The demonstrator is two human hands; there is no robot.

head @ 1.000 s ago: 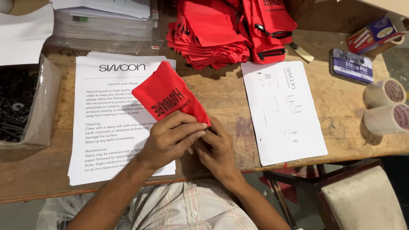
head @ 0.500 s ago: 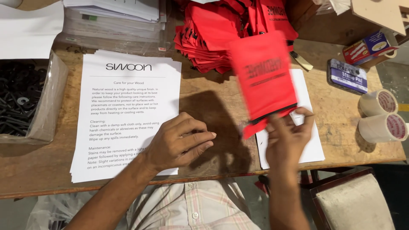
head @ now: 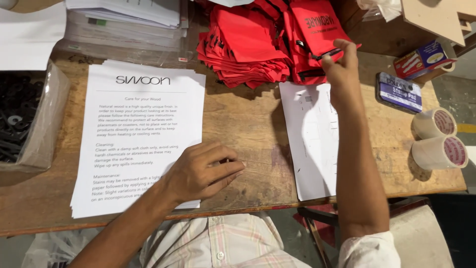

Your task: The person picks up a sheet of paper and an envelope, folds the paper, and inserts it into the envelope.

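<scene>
A worn wooden worktable held a stack of printed care sheets, a second white sheet and a heap of folded red cloth pouches at its far edge. The right hand reached to the heap, fingers pinched on the top red pouch. The left hand lay loosely curled, grasping nothing, over the care sheets' corner. Two tape rolls sat at right.

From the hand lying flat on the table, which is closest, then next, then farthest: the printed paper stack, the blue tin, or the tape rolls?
From the left hand:
1. Printed paper stack, under it.
2. Blue tin, far right.
3. Tape rolls, right edge, slightly farther.
</scene>
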